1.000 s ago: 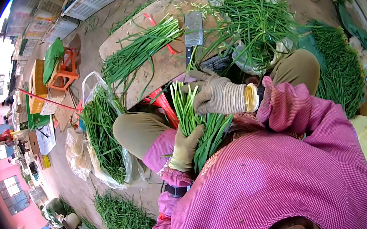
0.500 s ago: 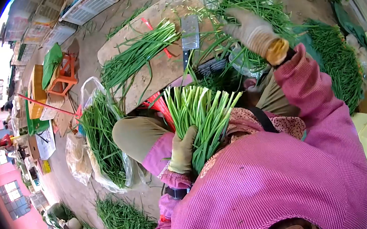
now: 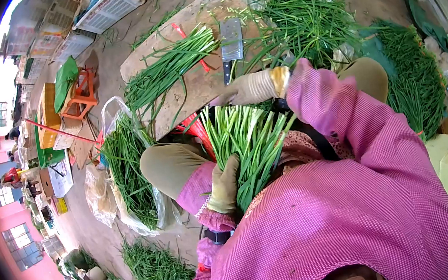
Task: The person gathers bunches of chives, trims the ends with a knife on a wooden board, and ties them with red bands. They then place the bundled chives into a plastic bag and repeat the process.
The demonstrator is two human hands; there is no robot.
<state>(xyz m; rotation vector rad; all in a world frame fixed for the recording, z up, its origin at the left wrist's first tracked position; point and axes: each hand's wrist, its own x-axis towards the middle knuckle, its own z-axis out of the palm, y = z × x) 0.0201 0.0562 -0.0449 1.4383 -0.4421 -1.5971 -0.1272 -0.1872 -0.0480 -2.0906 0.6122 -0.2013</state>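
A thick bunch of garlic chives stands upright before my chest, its pale stem ends on top. My left hand, in a pale glove, is closed around its left side. Just above the stem ends is my right hand, gloved, stretched out flat towards the left; its fingers are slightly blurred and I see nothing in it. Beyond it, a cleaver lies on the worn board. Beside the cleaver lies another bunch of chives, with a red strip under it.
Loose chives are heaped at the board's right end. A plastic bag of chives stands left of my knee, and more chives lie on the floor. An orange stool and a white crate are farther left.
My right hand has moved left and nearer, from the loose heap to just above the held bunch. My left hand keeps its grip in nearly the same place.
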